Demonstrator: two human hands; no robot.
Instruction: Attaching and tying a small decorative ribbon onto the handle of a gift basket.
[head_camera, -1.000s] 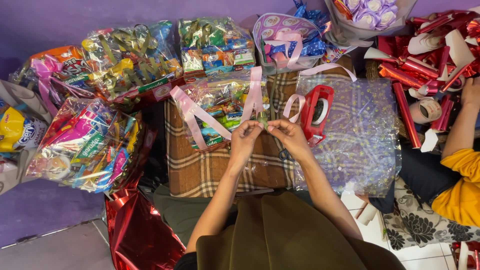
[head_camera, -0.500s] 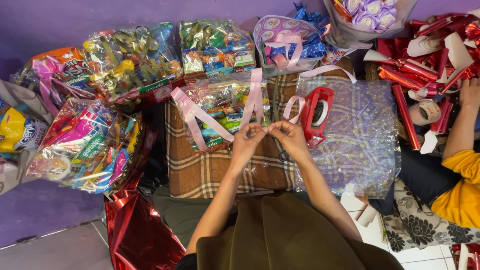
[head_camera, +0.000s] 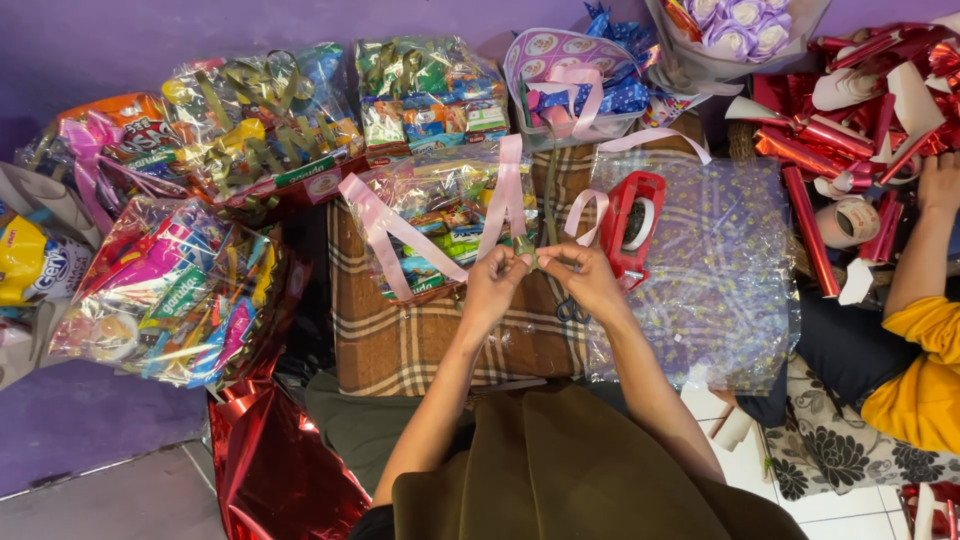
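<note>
My left hand (head_camera: 497, 278) and my right hand (head_camera: 580, 273) meet fingertip to fingertip over a brown plaid cloth (head_camera: 400, 345), pinching a small greenish piece between them; I cannot tell what it is. Just beyond my hands lies a clear-wrapped snack parcel (head_camera: 445, 220) with a pink ribbon (head_camera: 385, 228) draped over it. A red tape dispenser (head_camera: 635, 222) stands to the right of my right hand. Scissors (head_camera: 572, 310) lie partly hidden under that hand.
Wrapped snack hampers (head_camera: 255, 120) line the purple wall and the left side. A sheet of patterned cellophane (head_camera: 710, 270) covers the right of the cloth. Red foil rolls (head_camera: 830, 140) lie at far right, where another person's arm in a yellow sleeve (head_camera: 915, 350) reaches. Red foil (head_camera: 270, 460) lies below left.
My hands have stayed together at the same spot, with only small finger movement on the piece they pinch. The other person's arm has barely shifted.
</note>
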